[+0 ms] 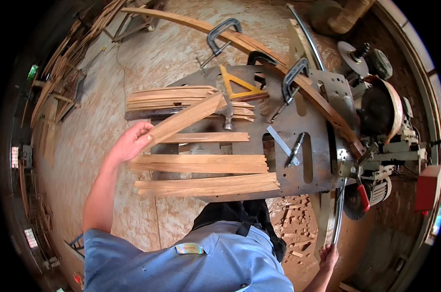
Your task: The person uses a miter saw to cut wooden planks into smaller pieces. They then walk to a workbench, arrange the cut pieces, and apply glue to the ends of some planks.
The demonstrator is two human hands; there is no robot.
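- Left hand [134,140] grasps a wooden strip [189,119] — slanting over the hammer [228,120], held end past the left edge of the table [322,146].
- Right hand [329,255] clasps a metal bar [339,219] near the near right corner.
- Wood bundles [206,164] lie along the near edge; yellow square [226,82] toward the far edge.

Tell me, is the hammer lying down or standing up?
Lying down. The hammer has its dark handle stretched out sideways; the wooden strip in the left hand hides part of it.
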